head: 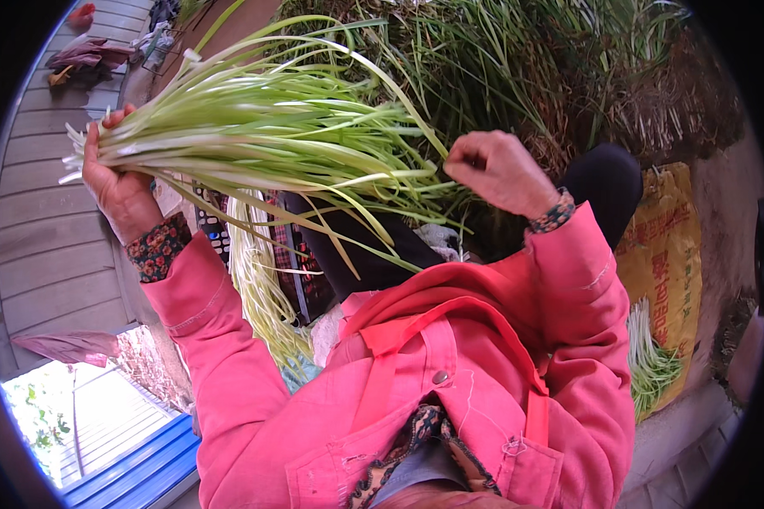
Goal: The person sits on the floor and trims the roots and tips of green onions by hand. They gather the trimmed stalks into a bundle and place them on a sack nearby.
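My left hand [118,168] grips a large bunch of garlic chives or similar long leafy greens [261,130] near the white stem ends. The pale green leaves fan out to the right across the view, over my dark-trousered legs. My right hand [500,170] is beside the leaf tips, its fingers curled and pinched together. One long yellowish leaf [398,92] arches over the bunch and ends between those fingertips. Below the bunch, another bundle of pale trimmed stalks [254,261] lies by my left leg.
A big heap of untrimmed greens with roots and soil [516,76] rises in front of me. On the right, a yellow printed sack [665,248] carries a small bundle of greens [649,362]. A black plastic crate [213,223] stands at left, near a slatted wall surface [57,242].
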A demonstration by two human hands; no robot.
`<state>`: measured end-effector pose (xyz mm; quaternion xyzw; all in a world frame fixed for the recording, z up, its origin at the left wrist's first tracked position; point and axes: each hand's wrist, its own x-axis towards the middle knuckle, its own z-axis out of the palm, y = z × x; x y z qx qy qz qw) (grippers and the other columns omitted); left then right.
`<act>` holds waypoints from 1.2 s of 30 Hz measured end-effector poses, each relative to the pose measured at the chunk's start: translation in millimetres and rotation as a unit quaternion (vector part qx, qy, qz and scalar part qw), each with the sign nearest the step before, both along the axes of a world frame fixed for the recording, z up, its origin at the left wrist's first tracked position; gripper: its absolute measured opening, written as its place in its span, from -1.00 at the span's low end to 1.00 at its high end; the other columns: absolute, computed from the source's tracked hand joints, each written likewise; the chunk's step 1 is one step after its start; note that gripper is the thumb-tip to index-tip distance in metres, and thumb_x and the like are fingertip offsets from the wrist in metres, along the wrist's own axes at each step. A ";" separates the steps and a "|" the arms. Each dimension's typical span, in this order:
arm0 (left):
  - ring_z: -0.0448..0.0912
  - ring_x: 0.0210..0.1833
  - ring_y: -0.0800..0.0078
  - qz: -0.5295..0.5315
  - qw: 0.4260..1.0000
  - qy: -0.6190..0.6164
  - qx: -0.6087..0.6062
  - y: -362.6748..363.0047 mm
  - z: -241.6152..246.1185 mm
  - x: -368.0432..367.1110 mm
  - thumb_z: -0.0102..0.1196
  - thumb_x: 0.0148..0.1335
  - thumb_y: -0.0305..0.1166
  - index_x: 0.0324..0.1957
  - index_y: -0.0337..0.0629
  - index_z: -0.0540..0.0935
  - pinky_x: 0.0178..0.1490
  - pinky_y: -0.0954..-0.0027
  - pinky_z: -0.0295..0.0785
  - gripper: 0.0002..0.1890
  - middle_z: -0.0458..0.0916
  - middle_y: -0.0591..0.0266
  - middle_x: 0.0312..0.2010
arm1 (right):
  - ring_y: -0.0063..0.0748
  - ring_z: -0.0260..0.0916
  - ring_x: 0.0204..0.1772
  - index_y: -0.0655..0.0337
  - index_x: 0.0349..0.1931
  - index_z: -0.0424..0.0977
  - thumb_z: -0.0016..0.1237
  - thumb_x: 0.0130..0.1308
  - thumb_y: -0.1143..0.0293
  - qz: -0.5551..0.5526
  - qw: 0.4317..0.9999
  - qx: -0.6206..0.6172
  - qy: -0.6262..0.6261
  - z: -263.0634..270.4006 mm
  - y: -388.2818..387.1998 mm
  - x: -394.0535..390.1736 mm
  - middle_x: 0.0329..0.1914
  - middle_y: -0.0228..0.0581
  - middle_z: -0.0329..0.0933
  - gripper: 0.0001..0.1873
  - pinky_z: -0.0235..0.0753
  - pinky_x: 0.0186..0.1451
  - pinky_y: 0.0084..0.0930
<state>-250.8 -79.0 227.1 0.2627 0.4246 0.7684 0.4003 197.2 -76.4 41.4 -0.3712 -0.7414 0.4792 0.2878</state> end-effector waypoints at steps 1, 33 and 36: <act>0.50 0.00 0.07 0.040 0.998 0.042 -0.005 -1.3 -5.3 -10.8 -0.07 0.28 -0.33 -0.35 -0.33 0.46 0.23 -0.01 0.31 -0.77 0.57 -0.02 -0.31 | -0.50 0.37 -0.50 0.34 -0.41 0.50 0.01 0.13 0.47 0.008 0.999 -0.022 -0.024 -10.0 -7.7 -3.7 -0.57 -0.29 0.45 -0.90 0.38 -0.38 -0.55; 0.56 -0.12 0.18 0.089 0.983 -0.072 -0.141 -106.4 -161.9 -129.6 -0.08 0.31 -0.27 -0.32 -0.25 0.56 0.06 0.09 0.42 -0.74 0.61 0.01 -0.24 | 0.08 0.46 -0.26 0.30 -0.42 0.40 -0.01 0.08 0.40 -0.071 0.992 0.098 -0.028 -61.6 -20.6 -96.6 -0.39 0.03 0.47 -0.85 0.45 -0.22 -0.15; 0.58 -0.19 0.37 0.027 0.993 0.078 -0.082 -109.2 -172.7 -125.2 -0.11 0.26 -0.52 -0.09 -0.32 0.52 -0.05 0.36 0.51 -0.78 0.58 0.14 -0.19 | 0.09 0.50 -0.30 0.25 -0.41 0.42 -0.04 0.06 0.41 -0.134 0.972 0.083 -0.174 -80.3 -12.1 -95.0 -0.35 0.01 0.51 -0.88 0.50 -0.26 -0.08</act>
